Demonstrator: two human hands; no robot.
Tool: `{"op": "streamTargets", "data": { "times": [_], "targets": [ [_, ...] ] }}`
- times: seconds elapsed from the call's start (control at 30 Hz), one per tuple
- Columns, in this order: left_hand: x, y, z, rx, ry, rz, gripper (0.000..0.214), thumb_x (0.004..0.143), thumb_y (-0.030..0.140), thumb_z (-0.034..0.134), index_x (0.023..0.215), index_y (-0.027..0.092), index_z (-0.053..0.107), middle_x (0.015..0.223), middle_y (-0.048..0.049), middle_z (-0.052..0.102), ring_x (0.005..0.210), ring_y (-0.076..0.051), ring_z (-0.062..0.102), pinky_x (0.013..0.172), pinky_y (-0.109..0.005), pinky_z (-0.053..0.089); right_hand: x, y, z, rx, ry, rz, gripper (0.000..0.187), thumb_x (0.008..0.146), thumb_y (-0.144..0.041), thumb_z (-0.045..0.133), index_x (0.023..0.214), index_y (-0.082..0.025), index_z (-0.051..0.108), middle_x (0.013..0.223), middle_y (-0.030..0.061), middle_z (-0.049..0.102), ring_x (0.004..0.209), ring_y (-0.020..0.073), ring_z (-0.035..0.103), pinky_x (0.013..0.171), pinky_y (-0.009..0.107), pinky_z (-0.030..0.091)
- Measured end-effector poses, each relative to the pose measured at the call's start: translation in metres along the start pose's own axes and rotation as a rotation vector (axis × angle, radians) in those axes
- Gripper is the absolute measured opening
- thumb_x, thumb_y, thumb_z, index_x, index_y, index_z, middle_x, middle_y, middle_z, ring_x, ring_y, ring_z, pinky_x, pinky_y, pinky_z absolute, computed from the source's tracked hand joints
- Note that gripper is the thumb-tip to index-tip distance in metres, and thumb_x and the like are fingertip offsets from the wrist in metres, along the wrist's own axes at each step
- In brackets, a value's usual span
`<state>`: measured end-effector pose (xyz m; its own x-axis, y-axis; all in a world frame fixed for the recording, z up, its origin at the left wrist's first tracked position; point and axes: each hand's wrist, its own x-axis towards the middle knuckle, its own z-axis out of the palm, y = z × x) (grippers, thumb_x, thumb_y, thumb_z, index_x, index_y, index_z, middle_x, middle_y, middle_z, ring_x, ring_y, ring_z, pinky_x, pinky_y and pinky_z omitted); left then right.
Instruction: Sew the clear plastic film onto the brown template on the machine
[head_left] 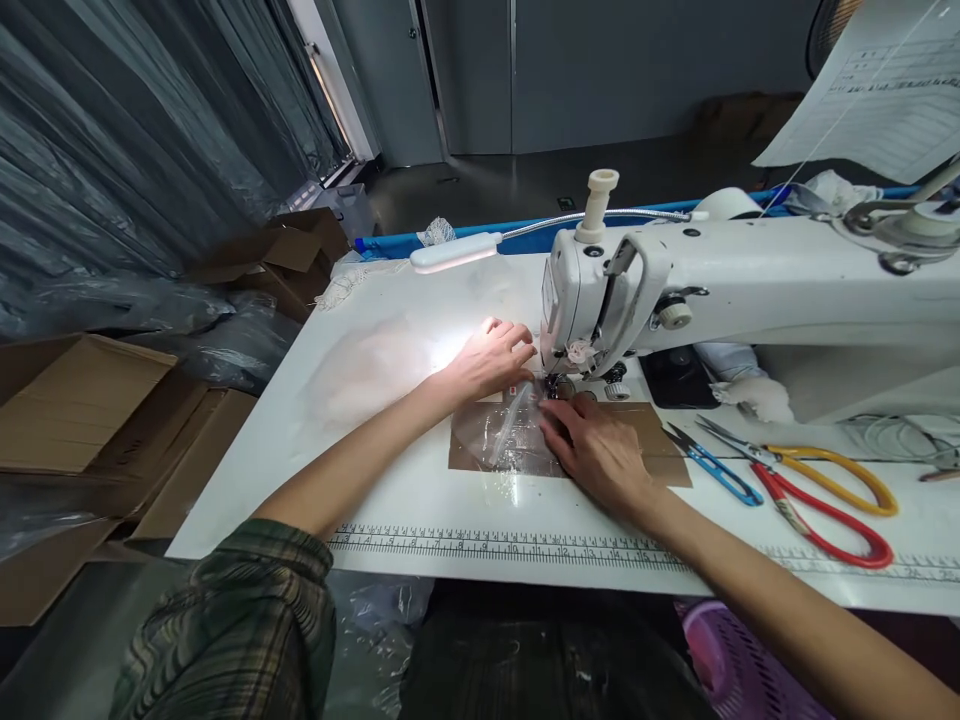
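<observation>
Left hand and right hand both lie palm-down, fingers together and clamped on nothing, pressing the clear plastic sheet against the table beside the sewing machine needle, seemingly to keep the slippery film taut.

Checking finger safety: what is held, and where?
Nothing is gripped: the right hand presses the clear plastic piece flat; the left hand rests on its far edge.

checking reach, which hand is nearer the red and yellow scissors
Right. The right hand presses the clear plastic, just left of the scissors; the left hand sits farther left, beside the machine head.
</observation>
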<state>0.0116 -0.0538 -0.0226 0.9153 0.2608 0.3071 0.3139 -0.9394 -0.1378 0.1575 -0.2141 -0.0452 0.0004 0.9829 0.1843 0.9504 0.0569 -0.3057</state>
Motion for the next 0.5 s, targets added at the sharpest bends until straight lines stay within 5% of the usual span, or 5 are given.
{"op": "streamTargets", "data": {
  "times": [0.13,0.2,0.27,0.37,0.5],
  "targets": [
    [-0.031,0.028,-0.014,-0.081,0.178,0.114,0.021,0.092,0.031,0.053,0.085,0.014,0.062,0.09,-0.0087,0.064,0.073,-0.017,0.056,0.065,-0.031,0.045,-0.004,0.004,0.004,0.029,0.01,-0.04,0.029,0.094,-0.032,0.044,0.111,-0.025,0.066,0.102,0.0091,0.066,0.08,0.0226,0.063,0.055,0.029,0.039],
    [-0.047,0.044,-0.021,-0.241,0.08,0.303,0.028,0.089,0.04,0.057,0.095,0.014,0.062,0.096,-0.0086,0.064,0.078,-0.017,0.058,0.068,-0.03,0.049,-0.004,0.006,0.004,0.07,0.006,-0.049,0.031,0.092,-0.029,0.044,0.114,-0.026,0.066,0.104,0.0092,0.066,0.081,0.0231,0.063,0.059,0.031,0.043],
    [-0.057,0.056,-0.022,-0.22,0.023,0.373,0.02,0.091,0.031,0.055,0.096,0.013,0.062,0.096,-0.0094,0.065,0.079,-0.017,0.059,0.069,-0.03,0.05,-0.003,0.007,0.004,0.093,-0.009,-0.06,0.034,0.09,-0.025,0.043,0.116,-0.025,0.066,0.107,0.0097,0.066,0.081,0.0237,0.063,0.062,0.033,0.046],
    [-0.061,0.065,-0.013,-0.127,0.08,0.293,0.017,0.092,0.014,0.046,0.082,0.013,0.058,0.082,-0.0078,0.065,0.069,-0.015,0.058,0.064,-0.028,0.049,-0.001,0.009,0.0,0.112,-0.038,-0.057,0.037,0.088,-0.022,0.044,0.117,-0.024,0.066,0.107,0.0107,0.065,0.08,0.024,0.063,0.065,0.036,0.048],
    [-0.058,0.065,-0.004,-0.324,0.171,-0.02,0.018,0.094,0.018,0.04,0.08,0.014,0.052,0.065,-0.001,0.058,0.053,-0.01,0.048,0.049,-0.023,0.042,0.002,0.021,-0.01,0.291,-0.07,-0.103,0.037,0.086,-0.017,0.044,0.115,-0.021,0.068,0.097,0.0095,0.068,0.08,0.0216,0.064,0.073,0.036,0.051]
  ]
}}
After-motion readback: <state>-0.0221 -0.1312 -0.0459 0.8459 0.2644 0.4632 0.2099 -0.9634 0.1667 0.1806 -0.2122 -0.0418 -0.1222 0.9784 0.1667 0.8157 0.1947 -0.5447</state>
